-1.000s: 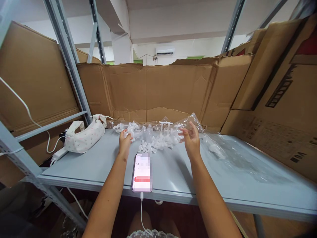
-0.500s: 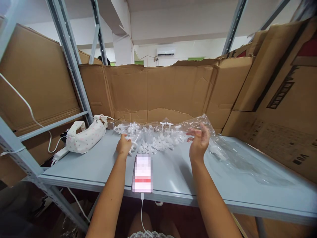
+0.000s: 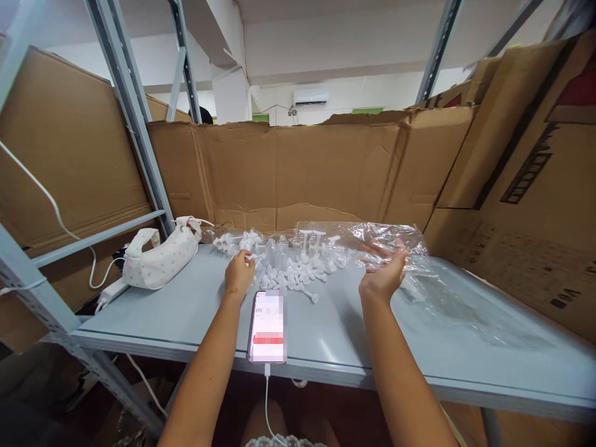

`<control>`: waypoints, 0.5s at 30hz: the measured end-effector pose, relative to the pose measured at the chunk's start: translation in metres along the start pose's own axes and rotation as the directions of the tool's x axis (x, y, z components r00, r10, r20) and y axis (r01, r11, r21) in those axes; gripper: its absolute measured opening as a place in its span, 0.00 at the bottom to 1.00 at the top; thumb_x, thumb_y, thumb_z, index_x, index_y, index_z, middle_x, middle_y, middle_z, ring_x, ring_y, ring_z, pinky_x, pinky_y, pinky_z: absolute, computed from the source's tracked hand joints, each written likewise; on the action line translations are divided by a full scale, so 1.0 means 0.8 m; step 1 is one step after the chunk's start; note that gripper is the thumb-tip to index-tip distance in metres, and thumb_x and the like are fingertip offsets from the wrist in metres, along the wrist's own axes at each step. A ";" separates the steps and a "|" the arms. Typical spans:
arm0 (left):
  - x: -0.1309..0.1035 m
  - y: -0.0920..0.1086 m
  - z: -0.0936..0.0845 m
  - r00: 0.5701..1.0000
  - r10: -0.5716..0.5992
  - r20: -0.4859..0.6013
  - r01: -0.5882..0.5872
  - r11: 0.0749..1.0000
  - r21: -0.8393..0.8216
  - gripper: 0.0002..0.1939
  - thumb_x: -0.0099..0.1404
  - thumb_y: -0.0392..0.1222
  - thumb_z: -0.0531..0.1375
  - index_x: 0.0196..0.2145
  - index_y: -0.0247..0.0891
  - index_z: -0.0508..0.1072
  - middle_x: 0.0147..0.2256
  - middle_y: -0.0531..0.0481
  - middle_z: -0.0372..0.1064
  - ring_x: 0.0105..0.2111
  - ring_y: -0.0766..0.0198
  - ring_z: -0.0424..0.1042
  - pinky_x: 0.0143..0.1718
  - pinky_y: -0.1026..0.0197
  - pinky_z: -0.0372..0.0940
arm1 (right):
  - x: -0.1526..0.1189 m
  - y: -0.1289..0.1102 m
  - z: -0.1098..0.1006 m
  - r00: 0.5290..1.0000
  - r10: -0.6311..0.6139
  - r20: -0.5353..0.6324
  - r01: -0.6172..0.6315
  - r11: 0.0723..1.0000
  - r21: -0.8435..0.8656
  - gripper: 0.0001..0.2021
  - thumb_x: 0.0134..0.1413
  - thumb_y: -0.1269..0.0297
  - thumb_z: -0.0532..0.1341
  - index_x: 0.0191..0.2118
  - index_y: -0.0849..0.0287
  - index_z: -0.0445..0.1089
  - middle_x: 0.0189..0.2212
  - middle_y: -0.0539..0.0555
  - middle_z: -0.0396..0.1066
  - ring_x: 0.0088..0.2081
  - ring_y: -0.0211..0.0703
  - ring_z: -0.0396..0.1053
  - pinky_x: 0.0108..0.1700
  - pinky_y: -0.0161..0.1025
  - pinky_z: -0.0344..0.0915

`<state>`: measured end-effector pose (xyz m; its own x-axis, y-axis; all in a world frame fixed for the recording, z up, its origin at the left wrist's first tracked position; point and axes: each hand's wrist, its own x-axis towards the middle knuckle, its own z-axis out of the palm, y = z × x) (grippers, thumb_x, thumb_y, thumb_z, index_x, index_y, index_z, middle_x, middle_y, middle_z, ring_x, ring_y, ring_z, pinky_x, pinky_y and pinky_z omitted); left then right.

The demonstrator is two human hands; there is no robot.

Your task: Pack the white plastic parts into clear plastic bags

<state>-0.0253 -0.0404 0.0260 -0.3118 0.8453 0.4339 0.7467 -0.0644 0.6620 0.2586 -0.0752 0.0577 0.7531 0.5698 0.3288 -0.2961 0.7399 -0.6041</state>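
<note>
My left hand (image 3: 239,274) is at the left edge of a pile of small white plastic pieces (image 3: 298,273), its fingers curled together; whatever they hold is hidden. My right hand (image 3: 382,272) has its fingers stretched out against a clear plastic bag (image 3: 395,239), and some of them show through the film. I cannot tell whether they lie inside the bag or behind it. Behind the loose pieces are more white T-shaped parts (image 3: 311,236), partly under clear film. One white piece (image 3: 313,297) lies apart at the pile's front.
A phone (image 3: 266,326) with a white cable lies at the table's front edge. A patterned white cloth item (image 3: 161,254) and a power strip (image 3: 112,292) are on the left. More clear film (image 3: 465,310) covers the right side. Cardboard walls (image 3: 298,167) and metal posts (image 3: 161,180) surround the table (image 3: 186,310).
My right hand has moved slightly right, and the bag's film has spread flatter and farther right around it. My left hand has shifted slightly right. A white piece now lies at the pile's front.
</note>
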 end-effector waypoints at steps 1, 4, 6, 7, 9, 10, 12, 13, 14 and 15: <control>-0.001 0.002 0.001 0.999 0.043 -0.019 -0.044 0.998 -0.037 0.09 0.61 0.41 0.54 0.39 0.42 0.70 0.35 0.49 0.71 0.34 0.60 0.68 0.34 0.62 0.57 | 0.001 0.001 -0.001 0.999 0.054 0.001 -0.054 0.999 0.006 0.21 0.55 0.49 0.51 0.51 0.55 0.60 0.35 0.52 0.70 0.32 0.41 0.72 0.25 0.34 0.64; -0.004 0.010 0.004 0.979 0.192 -0.070 -0.203 0.951 -0.233 0.09 0.61 0.43 0.55 0.39 0.41 0.71 0.35 0.49 0.70 0.37 0.61 0.68 0.40 0.61 0.59 | 0.001 0.006 -0.002 0.978 0.208 0.033 -0.208 0.978 0.001 0.20 0.55 0.49 0.52 0.50 0.53 0.61 0.37 0.51 0.71 0.33 0.40 0.73 0.28 0.35 0.66; -0.008 0.015 0.005 0.971 0.236 -0.047 -0.233 0.877 -0.420 0.11 0.61 0.46 0.57 0.40 0.41 0.71 0.36 0.49 0.70 0.39 0.61 0.68 0.43 0.60 0.59 | -0.001 0.007 -0.002 0.958 0.277 0.074 -0.277 0.961 -0.007 0.20 0.54 0.50 0.53 0.50 0.51 0.61 0.37 0.50 0.71 0.34 0.40 0.73 0.30 0.35 0.68; -0.009 0.018 0.005 0.971 0.240 -0.004 -0.206 0.828 -0.522 0.13 0.61 0.48 0.58 0.41 0.41 0.71 0.36 0.48 0.70 0.39 0.62 0.68 0.43 0.60 0.60 | -0.002 0.008 -0.001 0.947 0.306 0.098 -0.306 0.952 -0.012 0.20 0.54 0.50 0.54 0.50 0.51 0.62 0.37 0.50 0.72 0.34 0.40 0.73 0.30 0.36 0.68; -0.013 0.023 0.002 0.962 0.238 0.134 -0.079 0.712 -0.698 0.19 0.59 0.53 0.59 0.44 0.40 0.69 0.37 0.47 0.71 0.39 0.61 0.70 0.42 0.60 0.60 | -0.005 0.007 0.001 0.919 0.362 0.154 -0.362 0.932 -0.025 0.20 0.54 0.49 0.54 0.50 0.52 0.63 0.37 0.52 0.72 0.34 0.42 0.73 0.32 0.37 0.69; -0.015 0.026 0.000 0.947 0.244 0.211 0.002 0.651 -0.759 0.22 0.58 0.56 0.59 0.46 0.40 0.68 0.37 0.47 0.72 0.38 0.61 0.70 0.42 0.60 0.61 | -0.007 0.007 0.003 0.902 0.388 0.190 -0.389 0.921 -0.035 0.21 0.54 0.49 0.54 0.50 0.53 0.63 0.37 0.52 0.72 0.35 0.43 0.74 0.32 0.38 0.70; -0.019 0.030 -0.005 0.899 0.272 0.343 0.148 0.548 -0.823 0.28 0.58 0.60 0.58 0.50 0.40 0.65 0.36 0.46 0.72 0.37 0.61 0.72 0.40 0.59 0.62 | -0.010 0.006 0.006 0.856 0.435 0.279 -0.435 0.898 -0.065 0.22 0.55 0.47 0.54 0.51 0.53 0.63 0.37 0.53 0.73 0.35 0.44 0.74 0.32 0.39 0.70; -0.020 0.032 -0.008 0.879 0.283 0.384 0.198 0.517 -0.833 0.30 0.58 0.60 0.58 0.52 0.40 0.64 0.36 0.46 0.73 0.36 0.61 0.72 0.39 0.59 0.62 | -0.013 0.006 0.007 0.827 0.457 0.328 -0.456 0.886 -0.084 0.22 0.54 0.47 0.55 0.51 0.53 0.63 0.37 0.53 0.73 0.35 0.45 0.74 0.32 0.39 0.70; -0.021 0.034 -0.010 0.866 0.286 0.411 0.232 0.500 -0.835 0.31 0.57 0.59 0.60 0.53 0.40 0.63 0.35 0.46 0.73 0.35 0.61 0.72 0.38 0.60 0.62 | -0.015 0.007 0.008 0.794 0.478 0.375 -0.476 0.873 -0.105 0.23 0.54 0.46 0.56 0.51 0.52 0.63 0.37 0.53 0.73 0.35 0.46 0.74 0.32 0.39 0.70; -0.022 0.035 -0.012 0.858 0.280 0.430 0.254 0.496 -0.830 0.31 0.56 0.56 0.62 0.53 0.40 0.63 0.34 0.47 0.73 0.34 0.62 0.72 0.37 0.61 0.62 | -0.017 0.008 0.009 0.760 0.498 0.418 -0.494 0.860 -0.129 0.24 0.53 0.46 0.56 0.52 0.52 0.62 0.37 0.54 0.73 0.35 0.46 0.75 0.31 0.40 0.71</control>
<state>-0.0045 -0.0619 0.0428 0.1938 0.9357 0.2949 -0.1970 -0.2573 0.9460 0.2420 -0.0759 0.0547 0.1791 0.9510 0.2520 -0.5506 0.3091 -0.7754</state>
